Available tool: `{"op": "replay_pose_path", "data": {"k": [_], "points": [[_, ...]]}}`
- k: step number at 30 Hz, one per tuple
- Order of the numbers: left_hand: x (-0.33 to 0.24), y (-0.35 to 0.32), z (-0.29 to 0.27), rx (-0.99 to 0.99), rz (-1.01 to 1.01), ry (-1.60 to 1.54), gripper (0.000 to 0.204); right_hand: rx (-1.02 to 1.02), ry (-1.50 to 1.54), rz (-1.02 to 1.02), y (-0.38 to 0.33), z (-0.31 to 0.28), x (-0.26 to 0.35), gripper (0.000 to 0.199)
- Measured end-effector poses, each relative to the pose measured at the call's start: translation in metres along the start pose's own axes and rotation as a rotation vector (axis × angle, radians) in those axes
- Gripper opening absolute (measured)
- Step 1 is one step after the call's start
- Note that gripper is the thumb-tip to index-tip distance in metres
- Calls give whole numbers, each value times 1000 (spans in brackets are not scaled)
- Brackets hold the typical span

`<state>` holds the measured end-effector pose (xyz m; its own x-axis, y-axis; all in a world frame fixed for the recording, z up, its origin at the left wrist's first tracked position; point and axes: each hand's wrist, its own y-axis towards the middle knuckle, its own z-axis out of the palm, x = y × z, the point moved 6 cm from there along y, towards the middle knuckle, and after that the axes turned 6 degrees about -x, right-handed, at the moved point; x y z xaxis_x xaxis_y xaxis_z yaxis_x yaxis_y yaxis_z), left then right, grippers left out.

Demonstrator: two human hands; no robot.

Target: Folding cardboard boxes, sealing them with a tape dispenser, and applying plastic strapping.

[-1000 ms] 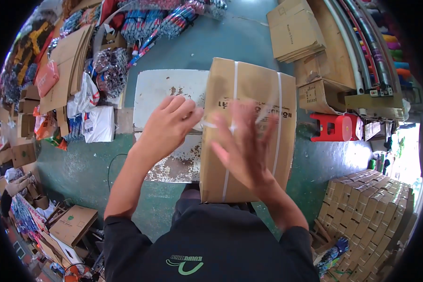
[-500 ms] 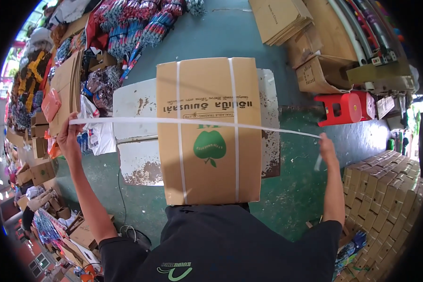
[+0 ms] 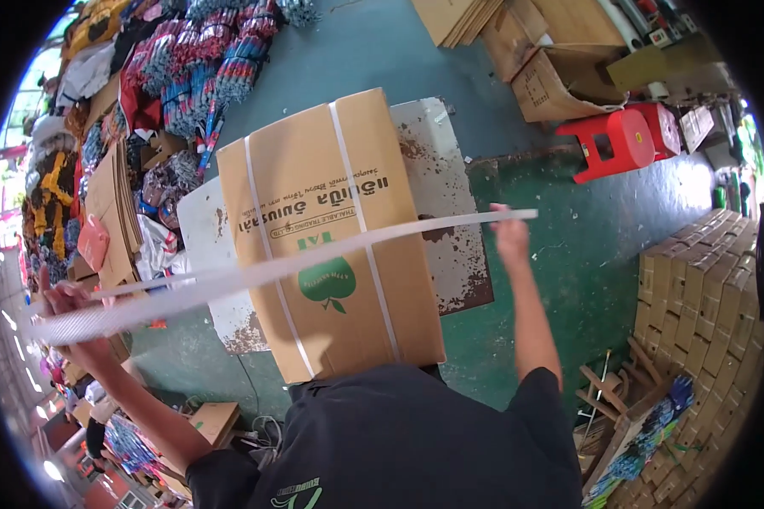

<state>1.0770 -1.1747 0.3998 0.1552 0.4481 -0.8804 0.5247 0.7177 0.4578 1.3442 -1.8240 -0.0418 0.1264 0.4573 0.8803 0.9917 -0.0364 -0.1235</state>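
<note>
A large brown cardboard carton [image 3: 407,314] lies in front of me with two white straps around it and a green apple print on top. Across it, in the air, stretches a loose white plastic strap [image 3: 272,271]. At the far left my left hand [image 3: 81,318] is closed on the strap, one finger raised; the strap doubles back there, partly hiding the fingers. My right hand [image 3: 509,237], beyond the carton's right side, grips the other end, and a short tail sticks out past the fist.
The carton rests on a worn white metal surface [image 3: 454,246]. Red plastic stools [image 3: 624,140] stand at right, below an open box [image 3: 560,89]. Stacked cartons [image 3: 696,288] fill the lower right. Bundled umbrellas [image 3: 199,76] and flat cardboard [image 3: 115,212] lie at left.
My left hand has moved left and down, and my right hand has come inward. The strap now slants and doubles back at the left hand. The view has turned, so the carton appears tilted.
</note>
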Motion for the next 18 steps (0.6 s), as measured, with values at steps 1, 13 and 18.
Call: {"op": "replay_pose_path", "data": {"k": [1, 13, 18], "points": [[-4, -3, -2, -11, 62, 214, 37, -98, -191, -211, -19, 24, 19, 27], [-31, -48, 81, 93, 100, 645, 33, 114, -125, -331, -47, 154, 22, 20], [-30, -64, 81, 156, 252, 766, 32, -49, -63, -244, -47, 130, 35, 22]]}}
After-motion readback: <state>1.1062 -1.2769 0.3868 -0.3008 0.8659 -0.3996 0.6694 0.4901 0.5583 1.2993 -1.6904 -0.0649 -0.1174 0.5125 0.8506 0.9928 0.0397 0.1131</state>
